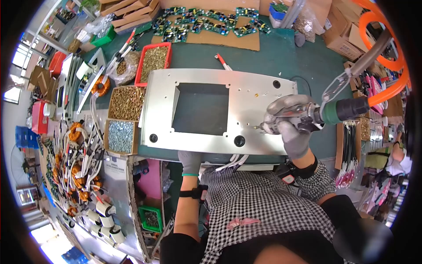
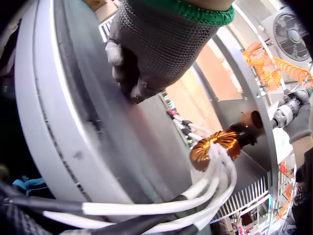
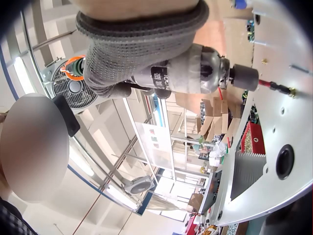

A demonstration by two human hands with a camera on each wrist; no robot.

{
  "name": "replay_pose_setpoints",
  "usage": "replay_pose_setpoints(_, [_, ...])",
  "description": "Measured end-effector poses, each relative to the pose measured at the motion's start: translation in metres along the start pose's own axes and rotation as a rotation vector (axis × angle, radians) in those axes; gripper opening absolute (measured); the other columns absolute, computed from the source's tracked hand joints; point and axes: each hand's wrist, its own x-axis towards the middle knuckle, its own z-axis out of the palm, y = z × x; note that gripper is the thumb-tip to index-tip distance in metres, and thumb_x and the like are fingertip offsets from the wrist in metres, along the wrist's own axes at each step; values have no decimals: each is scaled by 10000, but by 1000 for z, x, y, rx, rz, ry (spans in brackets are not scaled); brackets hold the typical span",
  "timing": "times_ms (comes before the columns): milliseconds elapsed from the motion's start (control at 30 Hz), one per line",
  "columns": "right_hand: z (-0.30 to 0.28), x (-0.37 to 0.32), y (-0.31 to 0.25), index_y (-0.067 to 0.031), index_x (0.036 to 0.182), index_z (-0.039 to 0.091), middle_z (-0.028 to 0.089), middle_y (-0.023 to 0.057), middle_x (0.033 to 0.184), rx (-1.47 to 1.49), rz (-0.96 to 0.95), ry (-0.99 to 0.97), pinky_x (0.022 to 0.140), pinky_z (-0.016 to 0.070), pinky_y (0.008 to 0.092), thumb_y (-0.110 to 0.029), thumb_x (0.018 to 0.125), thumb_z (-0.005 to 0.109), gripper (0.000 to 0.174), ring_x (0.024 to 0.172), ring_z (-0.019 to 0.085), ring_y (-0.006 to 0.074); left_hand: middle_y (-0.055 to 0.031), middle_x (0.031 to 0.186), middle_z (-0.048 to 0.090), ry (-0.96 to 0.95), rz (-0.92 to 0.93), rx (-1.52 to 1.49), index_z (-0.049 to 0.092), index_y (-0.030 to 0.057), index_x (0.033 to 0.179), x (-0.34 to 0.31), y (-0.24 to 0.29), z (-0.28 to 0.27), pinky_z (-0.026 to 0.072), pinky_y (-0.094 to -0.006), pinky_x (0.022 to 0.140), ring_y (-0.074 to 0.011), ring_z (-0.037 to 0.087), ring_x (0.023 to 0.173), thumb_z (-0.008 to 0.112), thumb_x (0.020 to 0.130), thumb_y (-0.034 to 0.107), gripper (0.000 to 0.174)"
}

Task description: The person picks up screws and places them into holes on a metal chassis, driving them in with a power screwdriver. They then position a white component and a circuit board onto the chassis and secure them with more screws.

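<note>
From where I stand, everything sorts itself around the metal panel (image 1: 158, 110). Right of its opening, the screwdriver (image 1: 313, 115), in the right hand (image 1: 288, 119), sets its bit at a screw (image 3: 292, 92) on its face. The left hand (image 1: 190, 162) reaches under its near edge (fingers hidden from above), and cables (image 1: 233, 163) poke out just beside. To its left sit two boxes (image 1: 122, 152) of small parts, with a bin (image 1: 140, 65) behind them; farther left lie wound coils (image 1: 78, 176). Behind it, circuit boards (image 1: 220, 17) lie on a cardboard sheet (image 1: 211, 42). A lead bundle (image 1: 348, 145) lies to its right.
</note>
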Motion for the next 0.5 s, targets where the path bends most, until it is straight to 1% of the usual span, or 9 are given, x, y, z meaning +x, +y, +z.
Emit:
replay_pose_setpoints(100, [6, -4, -4, -12, 1074, 428, 593, 169, 927, 96, 124, 130, 540, 506, 289, 189, 725, 435, 403, 704, 590, 174, -107, 761, 634, -37, -45, -56, 642, 73, 826, 0, 0, 2, 491, -386, 584, -296, 622, 687, 575, 789, 236, 180])
replay_pose_setpoints(167, [4, -1, -7, -28, 1073, 439, 583, 170, 941, 11, 106, 54, 481, 480, 297, 135, 739, 436, 371, 700, 569, 190, -120, 758, 639, -54, -60, -40, 642, 70, 824, -1, -3, 3, 498, -392, 597, -308, 624, 690, 570, 789, 229, 178])
replay_pose_setpoints(200, [1, -1, -6, -39, 1083, 440, 577, 162, 945, -8, 70, 20, 472, 484, 305, 89, 748, 462, 359, 721, 569, 203, -146, 756, 640, -134, -154, -78, 642, 60, 836, 0, -6, 4, 498, -417, 620, -336, 621, 696, 566, 783, 220, 185])
replay_pose_setpoints(233, [0, 1, -3, -50, 1094, 441, 570, 154, 948, -21, 34, -26, 464, 488, 314, 43, 758, 488, 352, 741, 568, 215, -178, 771, 636, -83, -224, -227, 637, 44, 854, -4, -10, 1, 487, -448, 640, -371, 613, 714, 563, 783, 227, 210])
replay_pose_setpoints(300, [5, -1, -3, -47, 1098, 453, 566, 151, 956, 14, 46, 40, 460, 487, 318, 6, 761, 489, 343, 743, 568, 218, -204, 798, 628, -64, -335, -353, 631, 28, 890, -5, -14, -12, 475, -466, 665, -397, 601, 755, 565, 784, 245, 250])
replay_pose_setpoints(333, [5, -1, -4, -49, 1100, 465, 562, 148, 959, 16, 53, 50, 459, 488, 322, -16, 766, 508, 339, 754, 571, 220, -221, 832, 623, -164, -461, -374, 624, 15, 923, -1, -10, -34, 469, -472, 684, -403, 595, 793, 565, 797, 271, 291])
replay_pose_setpoints(367, [6, -1, -2, -47, 1107, 467, 558, 148, 966, 37, 38, 56, 455, 480, 318, -27, 763, 511, 347, 749, 568, 215, -218, 864, 625, -142, -511, -391, 621, 20, 973, 3, -4, -51, 470, -456, 710, -388, 598, 822, 559, 812, 263, 298])
replay_pose_setpoints(433, [10, 4, -3, -14, 1107, 462, 573, 173, 965, 134, 30, 8, 457, 460, 307, 65, 761, 478, 356, 710, 570, 210, -198, 892, 631, -71, -493, -482, 622, 38, 1004, -3, -10, -54, 469, -442, 730, -373, 603, 831, 553, 831, 245, 279])
replay_pose_setpoints(500, [12, 5, -3, -13, 1111, 463, 571, 167, 949, 75, 24, 34, 455, 464, 312, 40, 762, 499, 355, 699, 568, 207, -179, 905, 639, -43, -485, -519, 622, 52, 1025, -5, -12, -54, 468, -431, 741, -365, 604, 840, 557, 836, 223, 264])
